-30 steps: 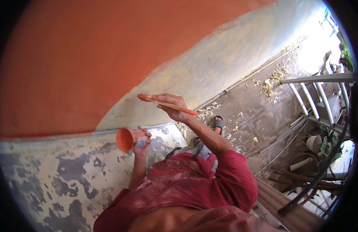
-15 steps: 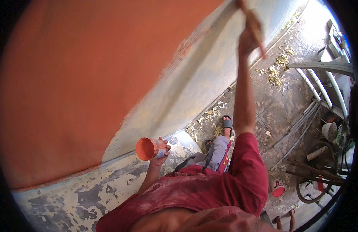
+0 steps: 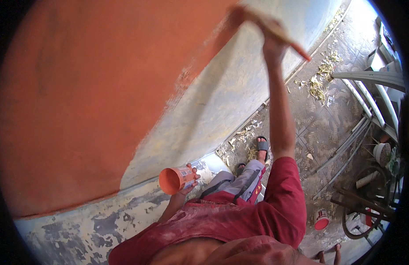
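My left hand [image 3: 193, 176] is closed round an orange paint tub [image 3: 181, 176]. The tub is tilted, its mouth turned to the left with orange inside. Out at the end of my raised arm, my right hand [image 3: 274, 40] grips a paintbrush [image 3: 298, 49], blurred by motion. Its handle end points down to the right. The bristle end is at the wall, along the ragged border between the orange paint [image 3: 89, 97] and the whitish, patchy surface [image 3: 209, 101].
Below the wall runs a ledge with flaking paint [image 3: 81, 234]. Yellowish scraps [image 3: 321, 79] lie on the patterned floor. To the right are a pale curved metal frame [image 3: 367, 77], a wheel [image 3: 365, 207] and a red-and-white bucket [image 3: 321, 220]. Another person's feet [image 3: 330, 254] show at the bottom right.
My right hand has swung left and slightly down with the paintbrush, whose bristle end is now at the orange border. My left hand and the tub have shifted slightly right and down in view.
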`<action>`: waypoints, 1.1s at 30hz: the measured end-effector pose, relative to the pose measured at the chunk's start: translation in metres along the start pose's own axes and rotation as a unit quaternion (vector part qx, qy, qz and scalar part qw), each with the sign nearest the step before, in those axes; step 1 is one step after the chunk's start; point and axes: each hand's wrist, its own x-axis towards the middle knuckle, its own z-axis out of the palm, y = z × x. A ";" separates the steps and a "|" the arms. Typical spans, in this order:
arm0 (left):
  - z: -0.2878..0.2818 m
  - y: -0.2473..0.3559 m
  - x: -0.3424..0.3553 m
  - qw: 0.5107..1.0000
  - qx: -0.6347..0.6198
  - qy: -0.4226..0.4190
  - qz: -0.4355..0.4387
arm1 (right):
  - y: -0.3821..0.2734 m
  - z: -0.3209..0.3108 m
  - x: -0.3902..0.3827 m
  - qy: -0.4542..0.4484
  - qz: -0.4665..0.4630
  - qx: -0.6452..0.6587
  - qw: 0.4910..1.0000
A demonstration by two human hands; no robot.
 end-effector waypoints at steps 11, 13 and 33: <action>0.015 -0.002 0.023 0.999 -0.006 0.048 -0.020 | -0.103 0.019 -0.070 -0.048 0.072 0.226 0.970; 0.018 -0.002 0.031 0.999 -0.013 0.038 -0.033 | -0.140 0.005 -0.107 -0.250 0.086 0.295 0.918; 0.014 -0.002 0.056 0.998 -0.018 0.030 -0.059 | -0.044 0.003 -0.029 -0.092 0.154 0.102 0.978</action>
